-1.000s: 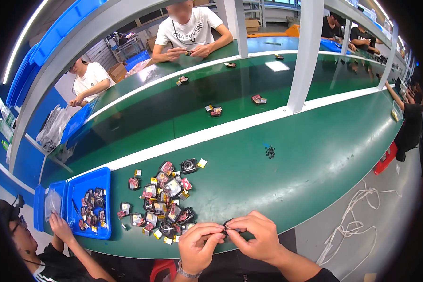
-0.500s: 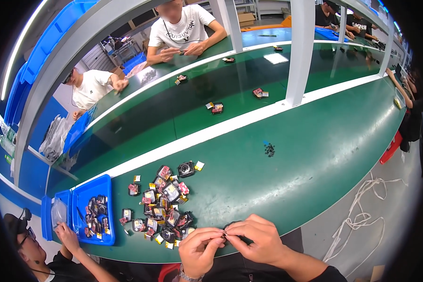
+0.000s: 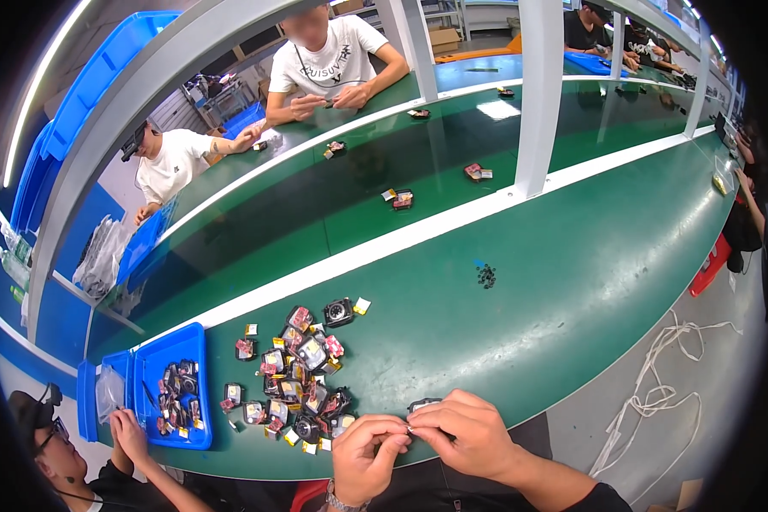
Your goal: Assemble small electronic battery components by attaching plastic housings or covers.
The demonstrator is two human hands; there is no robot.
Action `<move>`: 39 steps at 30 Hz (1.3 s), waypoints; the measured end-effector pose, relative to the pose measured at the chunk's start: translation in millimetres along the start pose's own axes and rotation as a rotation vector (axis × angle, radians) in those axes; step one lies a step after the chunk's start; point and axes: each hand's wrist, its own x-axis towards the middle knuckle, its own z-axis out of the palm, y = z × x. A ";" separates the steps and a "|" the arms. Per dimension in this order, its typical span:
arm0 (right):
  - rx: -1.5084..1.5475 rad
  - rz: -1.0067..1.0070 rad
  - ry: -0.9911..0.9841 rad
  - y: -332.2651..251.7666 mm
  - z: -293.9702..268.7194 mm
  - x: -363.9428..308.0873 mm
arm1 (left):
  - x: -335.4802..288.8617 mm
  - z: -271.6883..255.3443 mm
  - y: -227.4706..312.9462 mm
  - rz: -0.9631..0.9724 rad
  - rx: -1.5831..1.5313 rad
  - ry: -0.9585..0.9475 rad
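Observation:
At the table's near edge my left hand (image 3: 365, 456) and my right hand (image 3: 469, 437) meet, fingertips pinched together. Between them is a tiny light-coloured piece, mostly covered by the fingers and too small to name. A dark rounded device part (image 3: 423, 403) lies just behind my right fingers, largely hidden by them. Left of my hands spreads a heap of small black electronic modules (image 3: 292, 388) with red circuit boards and yellow-and-white tabs. Beyond my hands, a little cluster of tiny black parts (image 3: 485, 276) rests on the green table (image 3: 418, 333).
A blue tray (image 3: 203, 358) of similar modules stands left, beside a seated co-worker (image 3: 60, 461). A white rail (image 3: 350, 258) and a grey post (image 3: 533, 111) border the far strip, where modules (image 3: 401, 200) lie spaced out. Two people in white shirts sit across. White cable (image 3: 648, 401) lies on the floor.
Modules on the far strip have shifted slightly right. The far-left person has stretched an arm toward the strip, and the near-left co-worker's hands have come together. My hands stay pinched in nearly the same place.

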 end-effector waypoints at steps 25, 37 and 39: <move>-0.037 0.004 0.019 -4.2 12.6 0.8 | -0.8 -10.8 -7.0 0.003 0.051 -0.012; 0.091 0.153 -0.073 -11.0 9.7 5.3 | 0.0 -14.0 -0.8 0.045 0.014 -0.009; 0.139 0.223 -0.108 -13.2 5.7 5.4 | -2.4 -18.0 -5.1 0.016 -0.113 0.007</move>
